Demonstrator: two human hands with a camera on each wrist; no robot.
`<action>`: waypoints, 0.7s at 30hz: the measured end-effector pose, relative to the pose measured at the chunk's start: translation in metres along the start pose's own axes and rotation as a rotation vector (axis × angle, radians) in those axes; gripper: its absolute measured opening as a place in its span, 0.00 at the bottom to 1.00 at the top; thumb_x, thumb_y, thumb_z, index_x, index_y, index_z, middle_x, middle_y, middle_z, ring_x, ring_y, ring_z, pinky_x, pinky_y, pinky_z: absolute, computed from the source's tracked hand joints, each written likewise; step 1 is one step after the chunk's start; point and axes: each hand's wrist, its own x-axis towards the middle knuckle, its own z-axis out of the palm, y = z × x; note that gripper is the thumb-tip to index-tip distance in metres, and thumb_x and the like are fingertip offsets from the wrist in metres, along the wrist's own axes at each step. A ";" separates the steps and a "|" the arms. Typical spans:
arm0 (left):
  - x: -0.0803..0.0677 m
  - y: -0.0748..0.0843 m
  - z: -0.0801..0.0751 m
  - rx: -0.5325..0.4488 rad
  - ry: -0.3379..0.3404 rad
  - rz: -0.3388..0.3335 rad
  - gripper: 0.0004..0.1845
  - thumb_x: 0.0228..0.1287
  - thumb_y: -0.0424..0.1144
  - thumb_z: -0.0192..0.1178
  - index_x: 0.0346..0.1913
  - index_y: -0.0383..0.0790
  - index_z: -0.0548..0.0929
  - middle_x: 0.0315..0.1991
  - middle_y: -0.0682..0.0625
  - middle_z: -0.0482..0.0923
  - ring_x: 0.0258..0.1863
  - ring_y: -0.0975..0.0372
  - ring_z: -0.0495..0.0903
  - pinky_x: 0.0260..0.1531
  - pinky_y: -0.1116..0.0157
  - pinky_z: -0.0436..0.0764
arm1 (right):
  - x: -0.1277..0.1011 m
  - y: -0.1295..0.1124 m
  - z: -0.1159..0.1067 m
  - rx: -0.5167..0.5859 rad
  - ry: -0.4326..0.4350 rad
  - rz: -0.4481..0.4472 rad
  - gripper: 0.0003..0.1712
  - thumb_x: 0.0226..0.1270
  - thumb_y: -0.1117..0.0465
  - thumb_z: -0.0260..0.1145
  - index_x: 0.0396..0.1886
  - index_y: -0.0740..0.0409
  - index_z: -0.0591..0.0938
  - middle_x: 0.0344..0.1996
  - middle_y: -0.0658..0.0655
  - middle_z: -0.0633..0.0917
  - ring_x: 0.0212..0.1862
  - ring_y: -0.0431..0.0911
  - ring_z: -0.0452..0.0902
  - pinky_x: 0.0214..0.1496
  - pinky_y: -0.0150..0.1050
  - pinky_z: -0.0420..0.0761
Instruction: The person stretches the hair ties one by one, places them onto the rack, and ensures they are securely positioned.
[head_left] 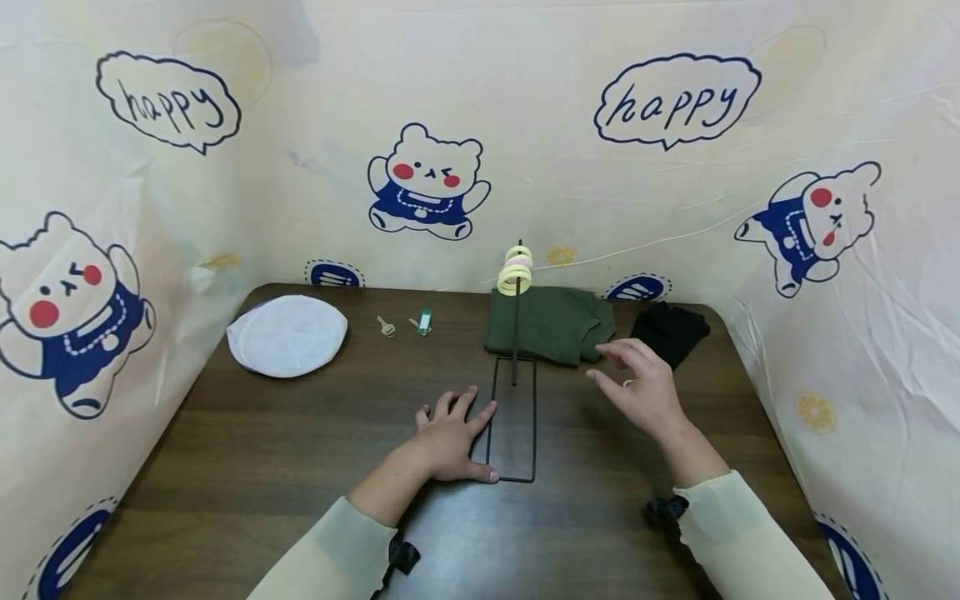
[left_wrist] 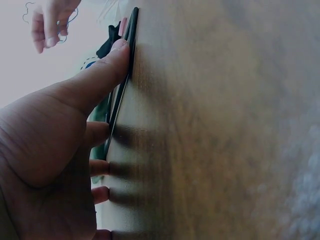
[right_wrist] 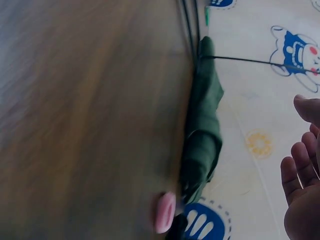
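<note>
Left hand (head_left: pixel 450 437): lying flat on the table (head_left: pixel 247 467) at 6 o'clock, fingers straight and spread, thumb pressing along the left bar of the black wire stand (head_left: pixel 513 421).
Right hand (head_left: pixel 643 390): hovering at 4 o'clock of the stand, fingers relaxed and loosely open, holding nothing.
Wire stand: sitting mid-table, its upright rod carrying pale rings (head_left: pixel 516 271) up top.
Green cloth (head_left: pixel 551 325): lying folded at 12 o'clock, just behind the rod.
Black cloth (head_left: pixel 670 331): resting at 2 o'clock.
White cap (head_left: pixel 287 335): sitting at 10 o'clock.
Keys (head_left: pixel 405 324): lying at 11 o'clock.

Dark wooden table (head_left: pixel 262 467), cartoon-bear backdrop (head_left: pixel 427 187) (cream)
</note>
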 end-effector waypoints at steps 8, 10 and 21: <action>-0.001 0.001 -0.001 0.000 0.000 0.003 0.60 0.52 0.79 0.64 0.84 0.62 0.52 0.85 0.46 0.40 0.79 0.41 0.45 0.65 0.28 0.53 | -0.019 0.020 -0.014 -0.113 -0.168 0.108 0.23 0.60 0.60 0.81 0.54 0.55 0.87 0.50 0.54 0.86 0.51 0.48 0.77 0.46 0.44 0.81; -0.001 0.001 -0.002 -0.001 0.002 0.004 0.60 0.52 0.79 0.64 0.84 0.61 0.52 0.85 0.46 0.41 0.79 0.41 0.45 0.65 0.28 0.53 | -0.023 0.024 -0.017 -0.145 -0.204 0.126 0.24 0.60 0.58 0.81 0.56 0.55 0.87 0.51 0.55 0.86 0.53 0.51 0.76 0.50 0.53 0.77; -0.002 0.001 -0.002 -0.016 0.001 0.002 0.60 0.52 0.78 0.66 0.84 0.62 0.52 0.85 0.46 0.40 0.80 0.42 0.44 0.65 0.29 0.52 | -0.037 0.047 -0.029 -0.202 -0.397 0.286 0.33 0.60 0.56 0.81 0.64 0.62 0.82 0.60 0.65 0.82 0.63 0.63 0.71 0.63 0.64 0.70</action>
